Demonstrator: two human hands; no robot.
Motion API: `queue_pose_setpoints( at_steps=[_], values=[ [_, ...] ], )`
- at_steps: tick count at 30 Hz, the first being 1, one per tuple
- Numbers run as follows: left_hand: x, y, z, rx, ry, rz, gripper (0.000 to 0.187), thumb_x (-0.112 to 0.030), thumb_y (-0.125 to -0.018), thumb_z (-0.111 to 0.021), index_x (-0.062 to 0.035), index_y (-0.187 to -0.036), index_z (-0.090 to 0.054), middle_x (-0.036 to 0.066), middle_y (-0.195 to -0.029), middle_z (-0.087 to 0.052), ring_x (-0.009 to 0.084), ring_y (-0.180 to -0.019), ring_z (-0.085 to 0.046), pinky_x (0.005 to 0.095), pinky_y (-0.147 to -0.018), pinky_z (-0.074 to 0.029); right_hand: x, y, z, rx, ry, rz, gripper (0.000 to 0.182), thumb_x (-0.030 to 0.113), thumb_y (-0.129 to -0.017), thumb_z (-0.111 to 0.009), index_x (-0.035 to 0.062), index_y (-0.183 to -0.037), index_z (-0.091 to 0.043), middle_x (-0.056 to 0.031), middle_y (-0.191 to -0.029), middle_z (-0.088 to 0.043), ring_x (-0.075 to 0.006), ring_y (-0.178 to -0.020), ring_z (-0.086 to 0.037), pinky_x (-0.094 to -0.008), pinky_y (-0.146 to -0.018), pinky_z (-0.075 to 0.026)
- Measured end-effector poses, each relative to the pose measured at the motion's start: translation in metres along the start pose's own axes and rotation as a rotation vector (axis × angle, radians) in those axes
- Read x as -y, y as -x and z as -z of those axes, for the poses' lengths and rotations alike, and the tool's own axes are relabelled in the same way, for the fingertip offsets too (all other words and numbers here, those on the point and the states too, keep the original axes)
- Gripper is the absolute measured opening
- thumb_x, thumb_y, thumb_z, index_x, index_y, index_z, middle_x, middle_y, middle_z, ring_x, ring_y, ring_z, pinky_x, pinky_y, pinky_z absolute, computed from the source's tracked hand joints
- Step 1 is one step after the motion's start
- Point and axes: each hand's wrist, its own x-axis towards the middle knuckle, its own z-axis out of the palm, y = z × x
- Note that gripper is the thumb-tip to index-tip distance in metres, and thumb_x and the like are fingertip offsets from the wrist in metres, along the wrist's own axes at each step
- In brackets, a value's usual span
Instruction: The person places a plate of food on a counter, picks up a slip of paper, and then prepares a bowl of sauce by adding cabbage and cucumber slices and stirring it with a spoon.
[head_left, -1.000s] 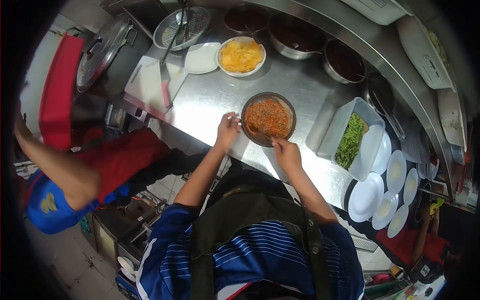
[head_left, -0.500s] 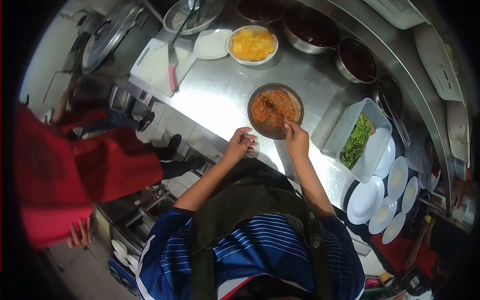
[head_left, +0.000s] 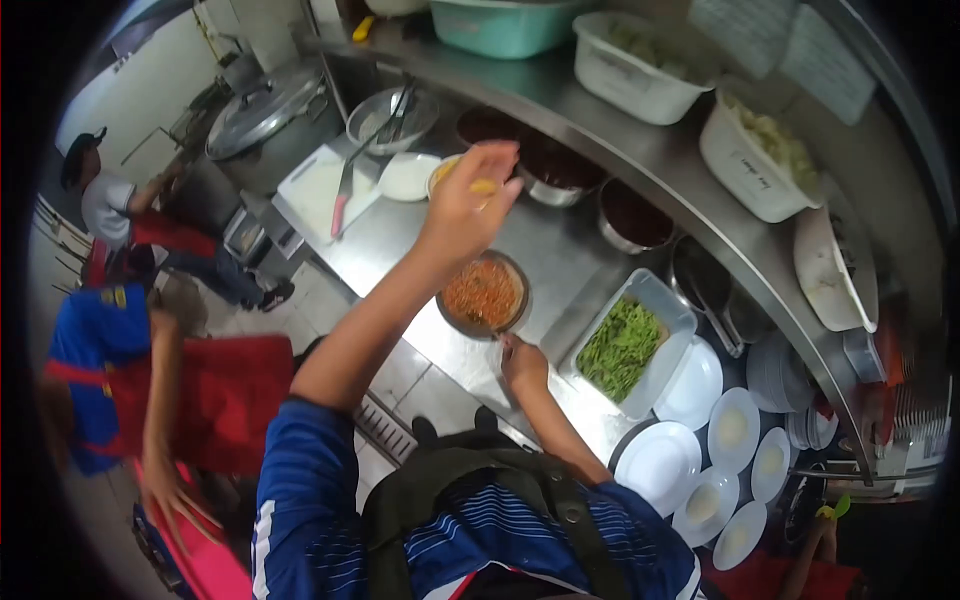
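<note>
My left hand (head_left: pixel 474 195) is raised over the steel counter, its fingers stretched out, partly covering the bowl of yellow slices (head_left: pixel 445 172). Below it on the counter sits a round dark-rimmed dish (head_left: pixel 483 292) of chopped red-orange food. Close to the near rim of that dish, my right hand (head_left: pixel 524 362) is closed round the handle of a utensil whose other end rests in the food.
A clear tub of chopped greens (head_left: pixel 622 350) and several white plates (head_left: pixel 657 467) lie to the right. Pots of dark sauce (head_left: pixel 636 214) line the back below a shelf (head_left: pixel 545 95). A knife (head_left: pixel 344 185) rests on a white board (head_left: pixel 318 192). Co-workers (head_left: pixel 215 400) stand at left.
My left hand has gone from beside the dish up over the counter toward the yellow slices. My right hand still holds the utensil at the dish. The view has shifted, showing more shelf.
</note>
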Motion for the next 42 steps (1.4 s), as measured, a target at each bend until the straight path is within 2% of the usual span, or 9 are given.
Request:
queue_pose_setpoints(
  at_steps=[6,8,12,21,23,27,36,40,42],
  values=[
    [-0.066,-0.16,-0.084,-0.239,-0.003,-0.257,0.057,-0.029,-0.073,-0.065,0.0035,-0.114,-0.04,0.017,-0.107,-0.048,0.0203,-0.096,-0.048,0.0322,-0.08,-0.04,-0.005,0.015,0.005,-0.034,0.012,0.065,0.022,0.017,-0.08,-0.046,0.013,-0.097,-0.059,-0.018,-0.07,-0.06,-0.0335,-0.067,-0.059,-0.0431,-0.059,-0.046],
    [-0.105,-0.17,-0.097,-0.032,0.535,0.026,0.045,-0.025,-0.074,-0.064,0.0032,-0.106,-0.051,0.012,-0.098,-0.056,0.0158,-0.088,-0.051,0.0283,-0.075,-0.042,-0.007,0.016,0.003,-0.056,-0.038,0.092,0.022,0.015,-0.079,-0.046,0.013,-0.098,-0.058,-0.0177,-0.069,-0.06,-0.0334,-0.066,-0.059,-0.0434,-0.058,-0.045],
    [-0.098,-0.177,-0.095,0.14,0.32,-0.004,0.034,-0.023,-0.077,-0.063,0.0014,-0.1,-0.055,0.01,-0.096,-0.057,0.0128,-0.087,-0.051,0.025,-0.075,-0.04,-0.011,0.016,0.007,0.003,-0.026,0.062,0.022,0.016,-0.078,-0.05,0.0147,-0.098,-0.058,-0.0175,-0.073,-0.06,-0.0342,-0.069,-0.059,-0.0434,-0.062,-0.046],
    [-0.076,0.011,0.073,-0.329,0.155,0.069,0.021,-0.008,-0.082,-0.054,0.0053,-0.098,-0.054,0.007,-0.09,-0.061,0.009,-0.08,-0.055,0.0218,-0.074,-0.043,-0.023,0.004,0.013,-0.144,-0.052,-0.037,0.049,0.009,-0.067,-0.062,0.0073,-0.114,-0.048,-0.0147,-0.104,-0.047,-0.0302,-0.096,-0.049,-0.0393,-0.081,-0.041],
    [-0.079,0.047,0.118,-0.493,0.081,0.057,0.022,-0.009,-0.083,-0.054,0.0048,-0.099,-0.053,0.008,-0.091,-0.06,0.0091,-0.081,-0.055,0.0218,-0.074,-0.043,-0.001,0.008,0.036,-0.362,-0.029,0.323,0.042,0.005,-0.069,-0.06,0.0021,-0.109,-0.049,-0.0125,-0.106,-0.045,-0.0279,-0.095,-0.047,-0.0373,-0.08,-0.04],
    [-0.106,0.13,0.192,-0.791,-0.089,-0.026,0.02,-0.01,-0.083,-0.053,0.0042,-0.098,-0.053,0.008,-0.09,-0.06,0.0087,-0.08,-0.055,0.0219,-0.072,-0.043,0.106,0.024,0.047,0.033,-0.646,0.522,0.031,-0.002,-0.074,-0.053,0.0018,-0.105,-0.05,-0.0101,-0.104,-0.043,-0.0212,-0.089,-0.046,-0.0294,-0.075,-0.039],
    [-0.24,0.426,0.315,-1.683,-0.906,-0.133,0.017,-0.012,-0.078,-0.058,0.0004,-0.089,-0.057,0.008,-0.079,-0.062,0.0095,-0.072,-0.056,0.0258,-0.065,-0.044,0.222,0.08,-0.039,0.448,-0.644,1.082,0.026,0.005,-0.078,-0.052,0.0006,-0.103,-0.05,-0.0091,-0.098,-0.047,-0.0153,-0.078,-0.047,-0.025,-0.064,-0.04],
    [-0.334,0.563,0.339,-1.94,-1.559,0.136,0.022,-0.016,-0.077,-0.059,0.0027,-0.087,-0.057,0.012,-0.08,-0.063,0.0159,-0.071,-0.058,0.0286,-0.064,-0.045,0.273,0.112,-0.093,0.653,-0.638,1.268,0.027,0.001,-0.079,-0.051,0.0001,-0.106,-0.048,-0.0051,-0.093,-0.044,-0.0117,-0.072,-0.045,-0.0216,-0.062,-0.037],
    [-0.388,0.617,0.333,-2.187,-1.694,0.373,0.035,-0.021,-0.072,-0.06,0.0011,-0.099,-0.056,0.023,-0.089,-0.059,0.0365,-0.087,-0.056,0.0382,-0.075,-0.044,0.299,0.138,-0.117,0.768,-0.652,1.333,0.027,0.001,-0.078,-0.051,-0.0007,-0.105,-0.047,-0.0065,-0.095,-0.044,-0.0119,-0.068,-0.044,-0.0229,-0.057,-0.036]
  ],
)
